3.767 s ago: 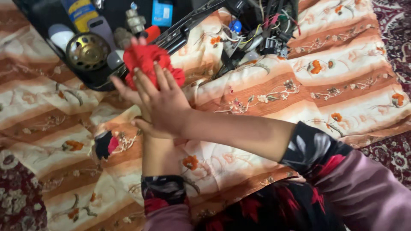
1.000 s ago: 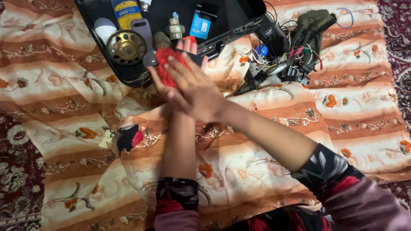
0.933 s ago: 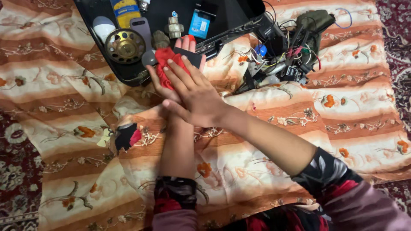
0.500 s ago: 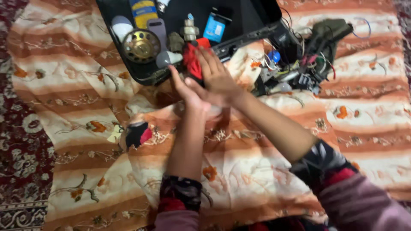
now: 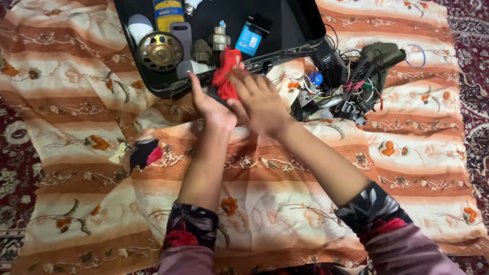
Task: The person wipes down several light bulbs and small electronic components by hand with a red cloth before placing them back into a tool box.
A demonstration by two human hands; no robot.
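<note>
Inside the open black case [image 5: 285, 20], at twelve o'clock from the hands: a yellow-and-blue labelled package [image 5: 168, 12] standing upright at the top edge, a small blue rectangular packet [image 5: 249, 39] tilted toward one o'clock, a white rounded cap [image 5: 139, 26] at eleven o'clock, a round brass-coloured speaker [image 5: 159, 50] just beside it, a grey-lilac flat oblong [image 5: 181, 36] between speaker and a brass pipe fitting [image 5: 219, 38]. Print too small to make out.

Case front rim running from about nine to two o'clock, just above the hands. Beyond the rim at two o'clock, a heap of wires and connectors [image 5: 346, 84] topped by an olive-green pouch [image 5: 384, 53]. Underneath all, an orange-and-cream striped floral sheet [image 5: 417, 127], rumpled at nine o'clock, flat and open from three to six o'clock; a black-and-red scrap [image 5: 144, 154] lying on a fold at eight o'clock. Dark red patterned carpet [image 5: 473, 61] showing past the sheet's edge at the far right and lower left.

Left hand [image 5: 211, 107] palm up, fingers spread and raised, supporting a dark flat object, only a corner visible, under the red cloth [image 5: 225, 75]. Right hand [image 5: 259, 102] laid flat over the left palm, fingers straight and close together, pressing on the lower part of the cloth. Cloth bunched, rising above both hands, its top overlapping the case rim at twelve o'clock. Forearms crossing low over the sheet, floral sleeves at five and seven o'clock.
</note>
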